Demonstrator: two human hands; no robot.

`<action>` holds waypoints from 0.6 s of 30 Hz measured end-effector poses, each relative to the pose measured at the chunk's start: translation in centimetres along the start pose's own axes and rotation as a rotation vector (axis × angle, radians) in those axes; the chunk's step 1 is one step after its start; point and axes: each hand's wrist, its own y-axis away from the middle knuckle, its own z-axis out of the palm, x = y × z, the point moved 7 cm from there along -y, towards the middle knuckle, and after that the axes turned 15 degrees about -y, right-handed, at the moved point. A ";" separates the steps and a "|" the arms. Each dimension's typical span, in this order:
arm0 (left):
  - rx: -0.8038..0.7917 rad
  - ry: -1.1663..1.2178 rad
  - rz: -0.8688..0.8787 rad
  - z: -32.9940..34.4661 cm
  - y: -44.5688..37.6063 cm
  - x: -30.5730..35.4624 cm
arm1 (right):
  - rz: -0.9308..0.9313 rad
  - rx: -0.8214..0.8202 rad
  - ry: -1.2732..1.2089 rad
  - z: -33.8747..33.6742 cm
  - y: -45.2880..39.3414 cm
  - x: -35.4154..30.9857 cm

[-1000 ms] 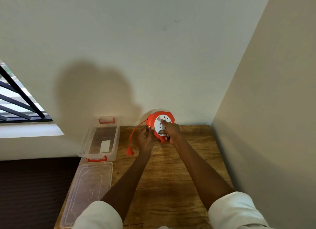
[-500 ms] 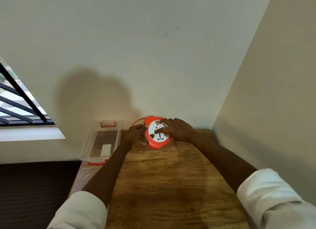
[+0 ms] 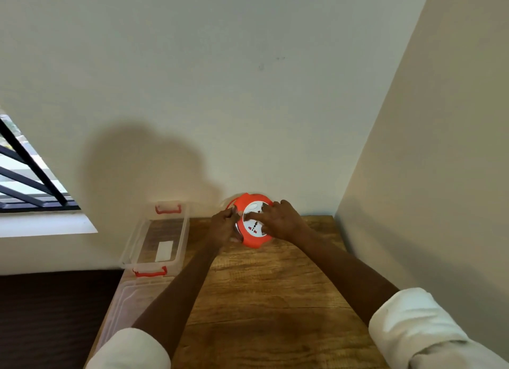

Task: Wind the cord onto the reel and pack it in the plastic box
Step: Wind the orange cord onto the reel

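Observation:
An orange cord reel (image 3: 252,239) with a white socket face is held just above the far end of the wooden table (image 3: 264,299). My left hand (image 3: 222,226) grips its left edge, fingers curled round the rim. My right hand (image 3: 281,219) lies on the white face, fingers spread over the sockets and curled round the right side. A short loop of orange cord (image 3: 230,202) shows at the reel's upper left; the plug is hidden. The clear plastic box (image 3: 129,254) with orange latches stands open at the table's left.
The box's clear lid (image 3: 124,302) lies flat in front of it along the table's left edge. A wall stands right behind the table and another close on the right. A barred window (image 3: 24,175) is at the far left.
The hanging cord and plug seen a second ago are no longer dangling; only a small loop remains. The reel has tilted from upright to nearly face-up, and my arms have spread apart.

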 end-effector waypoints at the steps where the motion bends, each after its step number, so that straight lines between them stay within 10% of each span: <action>1: 0.025 0.021 -0.014 0.2 0.0 -0.2 | 0.038 0.024 -0.039 -0.1 -0.1 0.1; 18: 0.209 0.215 -0.007 1.7 1.8 -2.3 | 0.494 0.188 -0.551 1.1 0.7 0.4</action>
